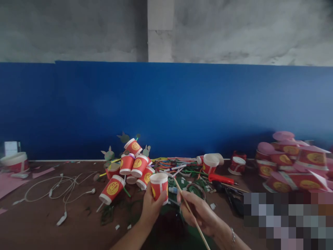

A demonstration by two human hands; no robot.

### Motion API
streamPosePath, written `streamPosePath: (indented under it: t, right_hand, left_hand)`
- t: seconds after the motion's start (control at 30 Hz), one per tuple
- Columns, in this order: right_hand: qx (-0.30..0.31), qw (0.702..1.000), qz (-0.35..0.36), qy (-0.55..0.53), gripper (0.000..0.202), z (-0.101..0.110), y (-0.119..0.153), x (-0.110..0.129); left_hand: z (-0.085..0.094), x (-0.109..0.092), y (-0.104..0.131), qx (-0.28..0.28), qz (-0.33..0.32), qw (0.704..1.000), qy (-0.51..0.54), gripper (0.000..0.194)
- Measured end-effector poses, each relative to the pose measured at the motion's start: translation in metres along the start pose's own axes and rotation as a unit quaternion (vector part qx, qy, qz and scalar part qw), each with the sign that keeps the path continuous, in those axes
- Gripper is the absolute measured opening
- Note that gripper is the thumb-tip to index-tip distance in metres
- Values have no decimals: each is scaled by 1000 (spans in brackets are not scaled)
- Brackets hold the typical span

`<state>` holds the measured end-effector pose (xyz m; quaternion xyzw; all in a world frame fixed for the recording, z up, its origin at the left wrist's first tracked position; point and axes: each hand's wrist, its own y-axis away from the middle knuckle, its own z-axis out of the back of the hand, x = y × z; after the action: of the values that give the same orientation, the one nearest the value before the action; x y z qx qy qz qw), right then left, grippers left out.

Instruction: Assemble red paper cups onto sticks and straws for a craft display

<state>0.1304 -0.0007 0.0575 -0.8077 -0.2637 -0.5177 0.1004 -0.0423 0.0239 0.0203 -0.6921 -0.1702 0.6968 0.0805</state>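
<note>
My left hand (151, 205) is wrapped round a red paper cup (159, 184) with a white rim, held upright with its mouth up. Between the thumb and fingers of my right hand (199, 211) is a thin wooden stick (191, 213), slanting from beside the cup down toward me. The stick's upper tip is close to the cup's right side, apart from it. Left of the cup lies a heap of red paper cups (127, 165), some with straws and grey animal-head cutouts attached. Coloured straws (171, 163) lie behind my hands.
White earphones (62, 187) with a tangled cord lie at the left, near pink paper (13, 184). A red-handled tool (221, 178) and a roll of tape (237, 165) are at the right. Pink-topped cups (291, 161) are piled far right. A blue panel (166, 111) stands behind the table.
</note>
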Motion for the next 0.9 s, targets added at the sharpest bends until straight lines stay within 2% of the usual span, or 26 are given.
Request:
streamPosePath:
  t: [0.1, 0.23, 0.43, 0.6, 0.8, 0.9]
  right_hand:
    - [49, 998, -12, 30, 38, -1, 3, -3]
    - [74, 995, -23, 69, 41, -4, 3, -2]
    - [66, 996, -19, 62, 42, -7, 3, -1]
    - [56, 998, -26, 29, 38, -1, 0, -7]
    - [30, 999, -28, -17, 38, 2, -5, -14]
    - [27, 999, -27, -7, 39, 2, -4, -12]
  left_hand:
    - [0, 2, 1, 18, -2, 1000, -5, 40]
    - [0, 1, 3, 33, 7, 999, 13, 52]
    - [-1, -2, 4, 50, 4, 999, -12, 55]
    - [-2, -5, 5, 55, -33, 997, -48, 63]
    - [-4, -5, 10, 95, -79, 991, -45, 58]
    - [-4, -2, 10, 91, -83, 991, -52, 59]
